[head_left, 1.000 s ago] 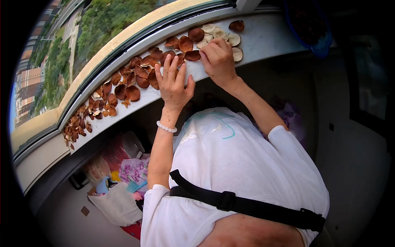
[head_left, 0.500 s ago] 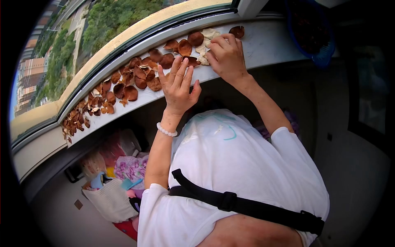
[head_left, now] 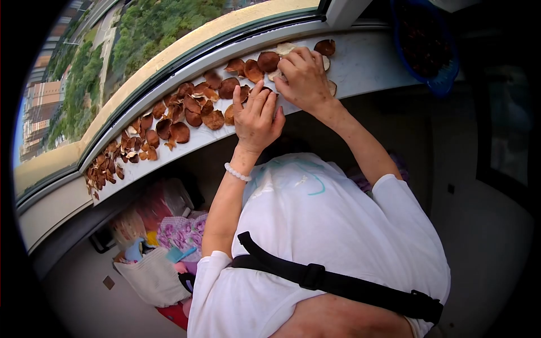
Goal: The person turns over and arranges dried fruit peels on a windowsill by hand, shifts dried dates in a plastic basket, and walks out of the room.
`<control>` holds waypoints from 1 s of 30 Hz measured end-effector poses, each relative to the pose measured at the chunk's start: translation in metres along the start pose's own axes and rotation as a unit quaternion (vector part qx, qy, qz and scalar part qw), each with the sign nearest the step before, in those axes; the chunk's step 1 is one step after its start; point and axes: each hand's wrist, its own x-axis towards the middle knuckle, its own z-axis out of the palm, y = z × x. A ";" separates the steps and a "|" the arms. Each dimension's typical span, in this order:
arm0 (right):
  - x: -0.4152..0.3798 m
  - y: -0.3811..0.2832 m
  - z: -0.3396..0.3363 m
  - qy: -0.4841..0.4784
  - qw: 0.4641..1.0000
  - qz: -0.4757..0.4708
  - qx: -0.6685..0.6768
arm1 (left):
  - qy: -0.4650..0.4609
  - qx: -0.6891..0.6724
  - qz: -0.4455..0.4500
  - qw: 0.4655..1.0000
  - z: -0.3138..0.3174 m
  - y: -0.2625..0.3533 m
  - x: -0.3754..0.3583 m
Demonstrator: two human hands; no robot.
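Observation:
Brown dried pieces (head_left: 179, 132) lie spread along a white marble windowsill (head_left: 360, 66), small and crowded at the far left, larger to the right. My left hand (head_left: 256, 115), with a pale bead bracelet at the wrist, rests over the sill's front edge, fingers stretched beside a few brown pieces. To its right my right hand (head_left: 304, 79) is bent down over several pale pieces (head_left: 285, 49); its fingertips are on or near them, and whether they grip one is hidden. One brown piece (head_left: 325, 47) lies just beyond its knuckles.
A blue basket (head_left: 441, 84) with dark contents stands at the sill's right end. The window frame (head_left: 225, 49) runs along the back. Below on the left are a white fabric bin (head_left: 152, 279) and purple floral cloth (head_left: 180, 231).
My left hand has moved right along the sill. My right hand has shifted slightly left and down, and pale pieces now show to its right.

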 end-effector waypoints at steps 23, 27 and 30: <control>0.029 -0.006 -0.001 -0.005 0.998 0.054 0.023 | -0.008 -0.027 -0.022 0.999 0.002 -0.005 -0.002; 0.030 -0.007 0.007 0.011 0.997 0.073 -0.001 | -0.010 -0.031 -0.022 0.999 0.002 -0.005 -0.003; 0.031 0.000 0.018 0.037 0.995 0.089 0.013 | -0.011 -0.030 -0.019 0.999 0.002 -0.006 -0.004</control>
